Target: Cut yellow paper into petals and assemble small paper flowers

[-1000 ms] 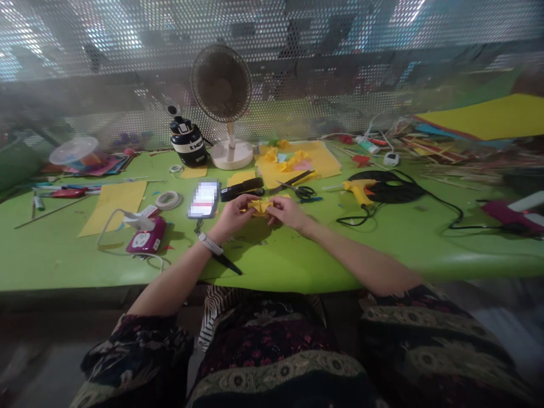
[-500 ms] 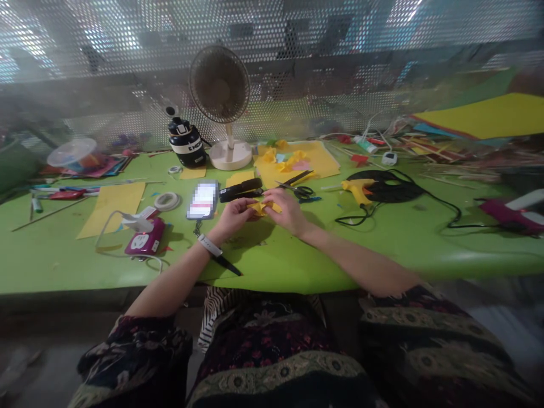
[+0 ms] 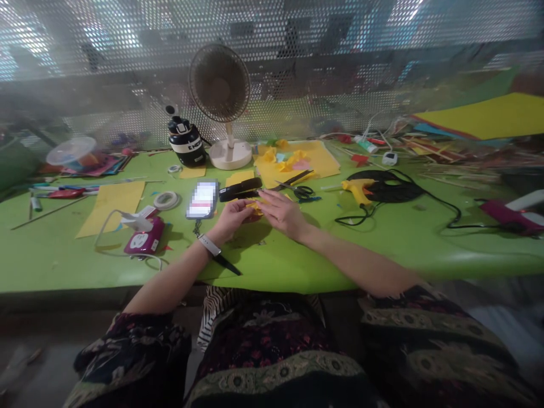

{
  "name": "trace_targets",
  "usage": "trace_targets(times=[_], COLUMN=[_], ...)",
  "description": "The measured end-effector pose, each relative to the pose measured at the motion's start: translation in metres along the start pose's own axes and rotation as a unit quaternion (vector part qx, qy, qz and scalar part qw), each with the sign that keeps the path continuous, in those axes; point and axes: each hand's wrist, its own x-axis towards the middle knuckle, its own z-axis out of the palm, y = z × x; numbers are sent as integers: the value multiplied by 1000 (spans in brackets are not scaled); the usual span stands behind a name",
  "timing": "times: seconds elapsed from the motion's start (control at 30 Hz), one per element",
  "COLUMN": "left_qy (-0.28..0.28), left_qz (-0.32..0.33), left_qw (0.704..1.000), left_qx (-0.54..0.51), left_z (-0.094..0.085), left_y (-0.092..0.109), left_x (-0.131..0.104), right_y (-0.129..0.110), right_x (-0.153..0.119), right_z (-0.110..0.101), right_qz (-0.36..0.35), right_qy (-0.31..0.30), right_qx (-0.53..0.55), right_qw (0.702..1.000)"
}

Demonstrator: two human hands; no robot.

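Observation:
A small ruffled yellow paper flower (image 3: 255, 208) is held just above the green tabletop, partly covered by fingers. Its left side is pinched between the thumb and fingers of my left hand (image 3: 233, 220). My right hand (image 3: 285, 214) has its fingers laid long across the right side of the flower, touching it; the thumb is hidden beneath. Right behind my hands lie a black stapler (image 3: 241, 189) and dark-handled scissors (image 3: 302, 192). Several similar yellow flowers (image 3: 293, 161) rest farther back on a yellow paper sheet (image 3: 325, 157).
A yellow glue gun (image 3: 360, 191) lies right of my hands beside coiled black cable (image 3: 393, 187). To the left are a phone (image 3: 202, 199), a tape roll (image 3: 166, 200) and a purple power block (image 3: 145, 235). A fan (image 3: 229, 154) and a bottle (image 3: 187, 146) stand at the back.
My right hand's fingers have straightened and shifted slightly left over the flower, hiding more of it. My left hand keeps its pinch in nearly the same place.

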Motion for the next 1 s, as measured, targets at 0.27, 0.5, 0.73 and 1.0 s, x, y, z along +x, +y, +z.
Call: trace_targets(times=[0.27,0.5,0.73,1.0], left_qy=[10,26,79,91], left_qz=[18,55,249,287], left_qw=[999,994,921,896], left_qx=[39,93,288,327], left_z=[0,2,-3,3], left_y=[6,5,4,8], left_x=[-1,-2,0,-6], right_y=[5,7,1,-3], right_x=[1,2,1,0], right_z=[2,1,4,6], right_qz=[64,78,80,78], right_qy=[15,67,90,71], right_qx=[54,73,83,72], right_qw=[996,992,989,992])
